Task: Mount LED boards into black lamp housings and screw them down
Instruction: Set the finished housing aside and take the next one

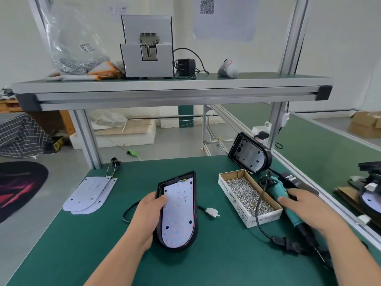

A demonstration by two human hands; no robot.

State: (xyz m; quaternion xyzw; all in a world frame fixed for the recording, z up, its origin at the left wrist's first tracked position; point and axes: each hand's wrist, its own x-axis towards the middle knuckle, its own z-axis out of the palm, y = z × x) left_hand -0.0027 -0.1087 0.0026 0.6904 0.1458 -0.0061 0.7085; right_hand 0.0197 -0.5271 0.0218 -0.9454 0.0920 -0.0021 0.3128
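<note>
**Left hand** (pixel 148 215): curled round the left rim of the black lamp housing (pixel 195 232), thumb pressed on the LED board (pixel 179 213) inside it.

**Spare LED boards** (pixel 88 195): far left on the green counter (pixel 82 248). A thin, flat white stack with one end rounded and thin wires at the far end.

**Black lamp housing:** centre of the counter, its left rim tipped up in the left hand. Matt black shell, long axis running away from the person, rounded end nearest. The board is seated within the rim, white and dotted with red-glowing points.

**White plug** (pixel 212 212): on a black lead just right of the housing.

**Cardboard box** (pixel 232 196): long, open-topped tray of small bright metal screws (pixel 247 195), between housing and screwdriver.

**Electric screwdriver** (pixel 291 218): teal body with a black nose, corded. It lies beside the box, long axis far-left to near-right, nose toward the person.

**Right hand** (pixel 303 205): the nearer hand to the tool. Its fingers are nearly straight across the teal handle, touching it but not visibly closed round it. Judged next: grasp the tool, then go left to the screws.

**Second housing** (pixel 250 154): empty, black, propped at the far right.
</note>
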